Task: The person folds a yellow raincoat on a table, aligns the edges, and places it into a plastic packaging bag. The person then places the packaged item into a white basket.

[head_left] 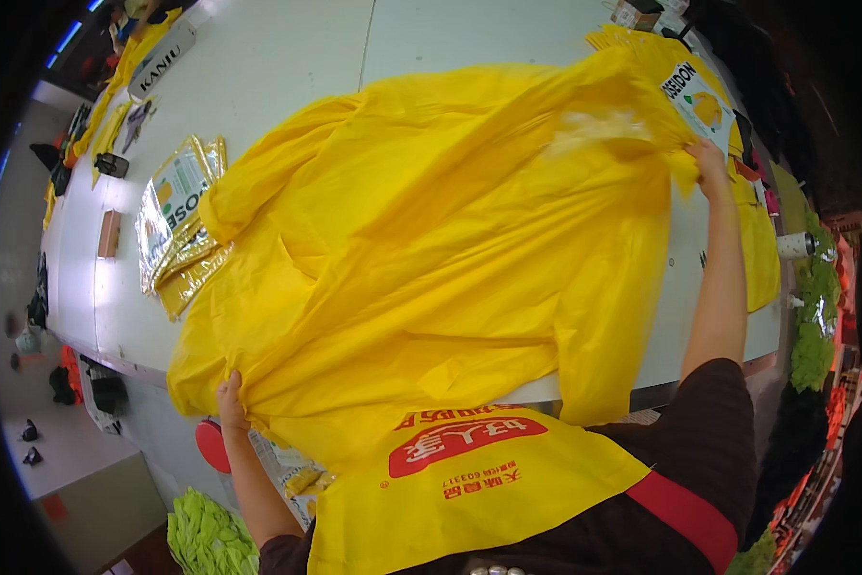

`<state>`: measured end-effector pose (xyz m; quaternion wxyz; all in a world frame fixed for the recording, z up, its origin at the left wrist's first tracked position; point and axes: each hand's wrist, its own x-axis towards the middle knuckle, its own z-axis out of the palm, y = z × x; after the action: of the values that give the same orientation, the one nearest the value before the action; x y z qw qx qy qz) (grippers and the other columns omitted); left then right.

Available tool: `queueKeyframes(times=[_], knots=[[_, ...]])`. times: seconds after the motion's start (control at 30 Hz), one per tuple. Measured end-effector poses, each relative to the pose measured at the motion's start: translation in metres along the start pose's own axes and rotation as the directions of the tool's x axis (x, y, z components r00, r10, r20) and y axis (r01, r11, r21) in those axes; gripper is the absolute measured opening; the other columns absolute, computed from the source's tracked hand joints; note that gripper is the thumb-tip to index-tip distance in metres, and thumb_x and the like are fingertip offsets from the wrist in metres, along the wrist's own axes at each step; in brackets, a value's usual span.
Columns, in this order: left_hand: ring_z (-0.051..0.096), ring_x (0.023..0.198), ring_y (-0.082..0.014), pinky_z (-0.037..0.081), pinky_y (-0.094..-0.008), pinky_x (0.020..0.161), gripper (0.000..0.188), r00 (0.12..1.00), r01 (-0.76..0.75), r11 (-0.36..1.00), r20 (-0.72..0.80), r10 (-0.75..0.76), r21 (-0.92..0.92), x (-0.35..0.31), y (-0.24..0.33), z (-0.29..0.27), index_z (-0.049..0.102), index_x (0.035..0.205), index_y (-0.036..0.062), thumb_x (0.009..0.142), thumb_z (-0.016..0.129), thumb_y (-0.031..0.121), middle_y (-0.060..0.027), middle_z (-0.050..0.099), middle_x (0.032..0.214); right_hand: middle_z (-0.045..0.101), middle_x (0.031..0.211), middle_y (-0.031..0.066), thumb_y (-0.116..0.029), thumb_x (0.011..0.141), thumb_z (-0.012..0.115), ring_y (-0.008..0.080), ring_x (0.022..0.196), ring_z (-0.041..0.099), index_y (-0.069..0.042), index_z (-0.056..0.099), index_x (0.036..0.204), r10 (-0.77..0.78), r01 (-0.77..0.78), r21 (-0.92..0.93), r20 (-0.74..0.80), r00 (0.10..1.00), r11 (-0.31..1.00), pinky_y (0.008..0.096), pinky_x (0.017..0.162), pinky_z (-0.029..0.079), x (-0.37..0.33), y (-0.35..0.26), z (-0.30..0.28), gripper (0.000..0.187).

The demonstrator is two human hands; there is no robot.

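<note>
A large, thin yellow raincoat [431, 220] is stretched between my hands, loosely creased across the white table [278, 67]. Down at its near left corner, my left hand [230, 398] is closed on the fabric. Raised at the far right, my right hand [711, 165] grips a bunched edge beside a stack of yellow packages [699, 96]. A sleeve hangs toward the table's near edge, and the raincoat's lower part meets the yellow apron [373, 517] I wear. Part of the raincoat is blurred near my right hand.
Clear-bagged yellow packages [186, 196] lie left of the raincoat, partly under its sleeve. Further left are a small brown box [110, 233] and a black object [112, 165]. Bright green fabric [206, 532] is piled at the lower left. A white cylinder [795, 245] stands at the right edge.
</note>
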<state>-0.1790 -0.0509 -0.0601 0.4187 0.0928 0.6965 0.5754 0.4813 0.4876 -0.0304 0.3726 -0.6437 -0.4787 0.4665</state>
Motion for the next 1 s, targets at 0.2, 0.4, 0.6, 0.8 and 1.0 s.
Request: queueKeyframes(times=[0.2,0.4,0.6,0.8,1.0], knots=[[0.058,0.078,-0.012,0.046,-0.0251,0.069,0.027,0.994,0.112,0.966,-0.026,-0.109,0.232,0.041,-0.048,0.002,0.061,0.1,0.0,0.083,0.061,0.021,-0.0028,0.063,0.09,0.06,0.105,0.0194,-0.013,0.086,0.047,0.0296,0.098,0.057,-0.004,0.052,0.117,-0.29,-0.064,-0.875,-0.227,0.93,0.48,0.0396,0.08,0.045,0.014,0.098,-0.012,0.032],[0.059,0.078,-0.0124,0.047,-0.0261,0.069,0.029,0.951,0.211,0.867,0.11,-0.289,0.451,0.035,-0.031,0.004,0.061,0.1,-0.0003,0.078,0.067,0.019,-0.0047,0.064,0.091,0.061,0.101,0.0197,-0.017,0.084,0.049,0.0337,0.097,0.057,-0.006,0.054,0.113,-0.492,-0.048,-0.995,-0.083,0.867,0.083,0.0443,0.078,0.045,-0.028,0.046,0.056,0.031],[0.06,0.082,-0.0141,0.048,-0.0275,0.072,0.034,0.952,0.189,0.859,0.125,-0.279,0.477,0.025,-0.029,0.009,0.059,0.106,-0.0005,0.076,0.068,0.014,-0.0059,0.064,0.096,0.05,0.056,0.0017,-0.029,0.081,0.059,0.012,0.041,0.043,-0.007,0.053,0.066,0.12,-0.083,-0.239,0.143,0.982,0.968,0.025,0.04,0.035,-0.043,0.029,0.15,0.028],[0.058,0.086,-0.0149,0.047,-0.0277,0.074,0.039,0.952,0.117,0.874,0.197,-0.235,0.472,0.015,-0.026,0.007,0.058,0.11,0.001,0.074,0.069,0.013,-0.0054,0.063,0.1,0.048,0.063,-0.0036,-0.026,0.082,0.064,0.0058,0.045,0.036,-0.011,0.054,0.077,0.302,-0.272,-0.139,0.296,0.906,0.952,0.0187,0.039,0.028,-0.038,0.037,0.183,0.018],[0.057,0.086,-0.0117,0.046,-0.0258,0.076,0.04,0.957,-0.023,0.903,0.272,-0.104,0.428,0.003,-0.017,0.0,0.057,0.111,0.0008,0.072,0.068,0.004,-0.0022,0.062,0.1,0.052,0.064,-0.0015,-0.02,0.082,0.064,0.007,0.051,0.045,-0.007,0.057,0.08,0.027,-0.133,0.3,0.333,0.942,0.945,0.0198,0.043,0.037,-0.054,0.012,0.136,0.015]])
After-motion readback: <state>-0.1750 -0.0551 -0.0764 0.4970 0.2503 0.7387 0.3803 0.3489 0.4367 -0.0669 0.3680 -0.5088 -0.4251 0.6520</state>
